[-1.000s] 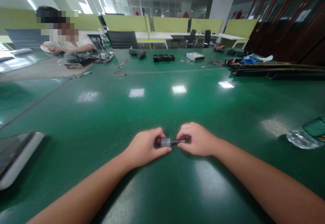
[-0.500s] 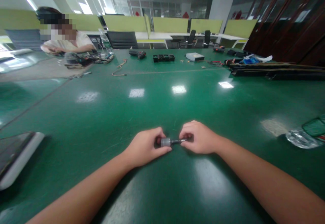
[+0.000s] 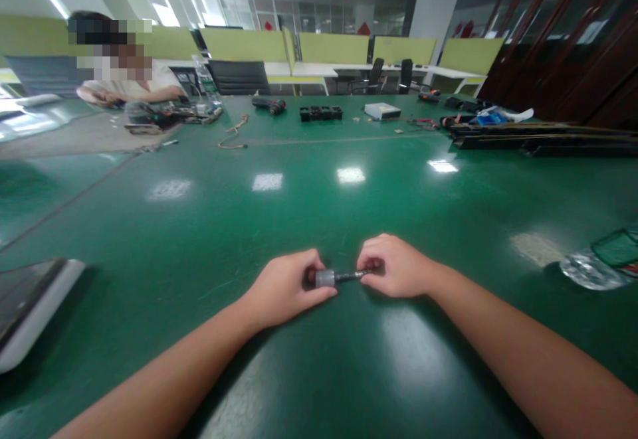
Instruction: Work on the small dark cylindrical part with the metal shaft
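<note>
Just above the green tabletop, my left hand (image 3: 294,286) grips a short grey metal cylinder (image 3: 325,278) between thumb and fingers. A thin dark rod (image 3: 345,276) sticks out of the cylinder to the right. Its far end lies in the pinch of my right hand (image 3: 393,266), where the thumb and fingertips hide part of it. The cylinder and rod lie in line, roughly level. Whether the rod is fixed to the cylinder or only set in it, I cannot tell.
A white-edged device (image 3: 44,306) lies at left, a clear plastic wrap (image 3: 593,271) with a green item at right. Farther off are a power drill (image 3: 269,105), a black block (image 3: 321,113), a white box (image 3: 382,111) and dark bars (image 3: 538,139). A person (image 3: 129,80) sits far left.
My right hand has shifted slightly right, so a little more of the rod shows between the hands. My left hand and the cylinder have stayed in place.
</note>
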Tool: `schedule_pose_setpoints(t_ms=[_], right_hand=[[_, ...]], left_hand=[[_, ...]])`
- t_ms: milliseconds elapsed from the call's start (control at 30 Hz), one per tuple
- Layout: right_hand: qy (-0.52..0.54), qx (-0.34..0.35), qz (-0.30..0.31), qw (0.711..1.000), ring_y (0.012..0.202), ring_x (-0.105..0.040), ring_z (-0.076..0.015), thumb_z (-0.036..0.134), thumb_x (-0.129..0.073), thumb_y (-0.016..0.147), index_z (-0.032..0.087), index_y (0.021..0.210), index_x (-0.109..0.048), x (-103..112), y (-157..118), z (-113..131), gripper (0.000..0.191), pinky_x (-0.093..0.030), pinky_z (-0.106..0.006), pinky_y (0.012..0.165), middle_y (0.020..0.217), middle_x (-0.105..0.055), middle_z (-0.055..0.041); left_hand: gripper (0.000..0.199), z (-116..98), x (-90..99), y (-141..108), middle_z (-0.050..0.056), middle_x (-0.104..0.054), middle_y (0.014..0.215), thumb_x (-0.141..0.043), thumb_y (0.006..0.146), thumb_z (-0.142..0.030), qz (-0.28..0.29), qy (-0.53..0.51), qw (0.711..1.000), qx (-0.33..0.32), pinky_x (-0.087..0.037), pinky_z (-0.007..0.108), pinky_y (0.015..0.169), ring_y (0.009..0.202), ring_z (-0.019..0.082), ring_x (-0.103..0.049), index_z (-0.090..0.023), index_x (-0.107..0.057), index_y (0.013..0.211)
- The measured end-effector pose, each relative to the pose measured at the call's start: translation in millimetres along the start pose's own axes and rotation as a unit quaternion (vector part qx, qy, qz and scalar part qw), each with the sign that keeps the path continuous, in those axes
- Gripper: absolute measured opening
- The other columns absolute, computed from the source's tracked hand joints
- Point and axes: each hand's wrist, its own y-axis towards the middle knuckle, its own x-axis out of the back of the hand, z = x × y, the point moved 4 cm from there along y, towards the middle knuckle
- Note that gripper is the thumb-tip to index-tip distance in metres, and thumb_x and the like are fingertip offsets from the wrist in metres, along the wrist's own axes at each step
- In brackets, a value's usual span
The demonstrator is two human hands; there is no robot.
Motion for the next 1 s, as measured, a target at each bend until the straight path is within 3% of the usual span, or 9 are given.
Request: schedule_pose_setpoints(t_ms=[467,1000], right_hand=[[0.001,-0.027,0.000,1.000,0.067,-0.057,-0.0120,0.014,-0.070,0.071,0.017,0.079,-0.069,9.2,-1.6,-8.5,0.009,-0.042,-0.025,0.066,0.075,-0.064,-0.0001],[0.030,-0.015,-0.002,0.999,0.067,-0.058,-0.0122,0.013,-0.071,0.071,0.017,0.078,-0.069,2.6,-0.2,-3.1,0.008,-0.043,-0.024,0.065,0.074,-0.064,0.0001]], left_hand=[[0.034,0.9,-1.0,0.4,-0.002,-0.067,0.077,-0.070,0.079,-0.053,0.003,0.001,1.000,-0.003,-0.038,0.025,0.060,0.066,0.016,-0.061,-0.021,-0.059,0.088],[0.034,-1.5,0.7,0.3,-0.001,-0.068,0.077,-0.069,0.079,-0.052,0.003,-0.003,1.000,-0.004,-0.038,0.025,0.059,0.065,0.016,-0.061,-0.021,-0.059,0.088]])
